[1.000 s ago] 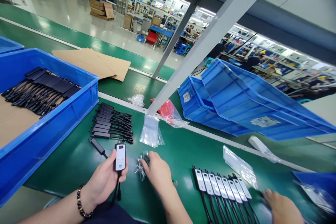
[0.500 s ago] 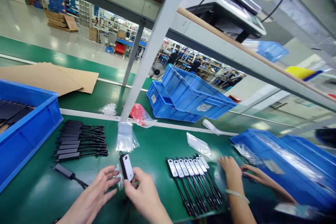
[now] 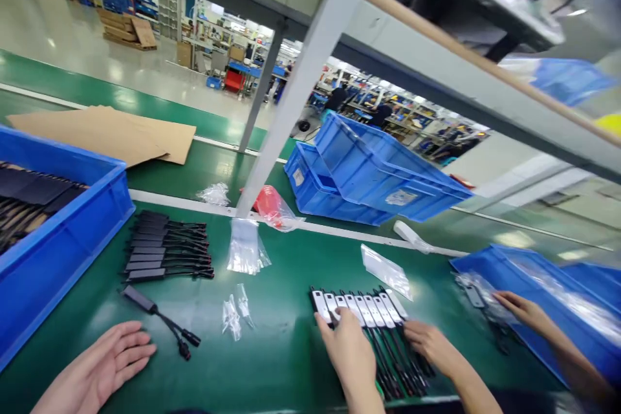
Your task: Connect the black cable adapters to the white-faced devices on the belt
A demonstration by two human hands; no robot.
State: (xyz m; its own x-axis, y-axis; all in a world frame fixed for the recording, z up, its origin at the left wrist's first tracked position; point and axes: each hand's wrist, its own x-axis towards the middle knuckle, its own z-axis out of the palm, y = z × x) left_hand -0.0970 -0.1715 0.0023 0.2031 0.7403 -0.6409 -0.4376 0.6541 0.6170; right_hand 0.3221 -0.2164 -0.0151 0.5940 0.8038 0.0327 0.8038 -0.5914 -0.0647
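My left hand (image 3: pixel 109 359) hovers low over the green table with its fingers stretched out and nothing in it. Just beyond it lies a single black cable adapter (image 3: pixel 140 299) with a forked lead. My right hand (image 3: pixel 352 352) is closed at the left end of a row of white-faced cable adapters (image 3: pixel 373 312), thumb and fingers around one of them; its lower part is hidden behind the hand. Between my hands rest small clear plastic pieces (image 3: pixel 231 317). More black adapters (image 3: pixel 148 257) lie stacked further left.
A co-worker's hand (image 3: pixel 431 343) touches the row's right end; another (image 3: pixel 526 314) is beside a bagged adapter (image 3: pixel 473 294). Blue bins (image 3: pixel 72 233) stand left, right and behind. Clear bags (image 3: pixel 245 249) lie mid-table. A slanted post (image 3: pixel 295 90) and shelf cross overhead.
My right hand has carried a white-faced adapter rightward to the row. My left hand has moved left and down, away from the clear plastic pieces. One co-worker's hand has reached the row.
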